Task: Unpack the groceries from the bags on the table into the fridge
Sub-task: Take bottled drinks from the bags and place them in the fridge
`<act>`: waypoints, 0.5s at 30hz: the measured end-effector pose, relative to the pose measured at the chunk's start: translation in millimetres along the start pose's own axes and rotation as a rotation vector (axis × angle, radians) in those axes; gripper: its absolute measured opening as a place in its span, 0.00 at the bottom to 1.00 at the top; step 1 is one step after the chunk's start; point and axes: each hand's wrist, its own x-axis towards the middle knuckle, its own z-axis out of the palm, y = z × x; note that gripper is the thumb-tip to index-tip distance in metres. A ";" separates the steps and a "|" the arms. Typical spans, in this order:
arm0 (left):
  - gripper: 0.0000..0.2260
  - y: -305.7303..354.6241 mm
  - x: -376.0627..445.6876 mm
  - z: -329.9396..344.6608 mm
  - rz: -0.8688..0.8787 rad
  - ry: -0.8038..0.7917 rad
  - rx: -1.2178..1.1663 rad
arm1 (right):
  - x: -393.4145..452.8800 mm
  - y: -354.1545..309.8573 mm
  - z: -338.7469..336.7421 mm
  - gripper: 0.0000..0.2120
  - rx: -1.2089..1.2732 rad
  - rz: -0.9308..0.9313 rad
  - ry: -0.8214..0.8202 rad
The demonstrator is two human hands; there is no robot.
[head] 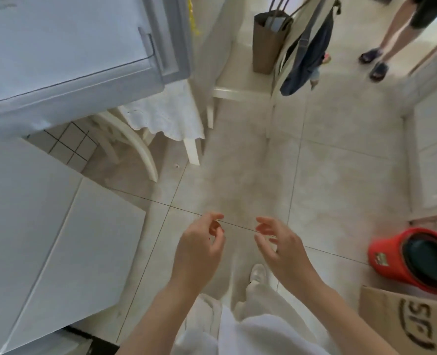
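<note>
My left hand (199, 249) and my right hand (281, 247) hang in front of me over the tiled floor, fingers loosely curled, both holding nothing. The white fridge (46, 213) stands at my left, its lower door shut, while an upper door (66, 47) swings open at the top left. A brown paper bag (267, 42) sits on a white chair (238, 92) ahead, with a cloth bag and dark fabric (307, 55) hanging beside it. The table with a white lace cloth (166, 114) shows behind the fridge door.
Another person's legs in dark sandals (373, 62) stand at the top right. A red bucket (414, 257) and a cardboard box (406, 324) sit at my right. White cabinets (435, 149) line the right wall. A white chair's curved legs (135, 149) lie near the table.
</note>
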 end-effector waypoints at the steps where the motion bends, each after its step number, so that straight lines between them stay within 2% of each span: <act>1: 0.10 16.7 5.7 21.2 0.005 -0.026 0.008 | 8.1 12.1 -17.3 0.13 0.005 0.020 0.011; 5: 0.11 81.5 30.0 86.0 0.074 -0.114 0.058 | 50.5 42.5 -75.6 0.14 -0.012 0.038 0.034; 8: 0.12 110.3 53.1 107.1 0.087 -0.148 0.086 | 75.7 56.5 -111.1 0.14 -0.038 0.024 0.029; 15: 0.10 113.9 113.8 113.2 0.007 -0.086 0.105 | 131.4 76.5 -157.1 0.13 -0.030 0.065 0.029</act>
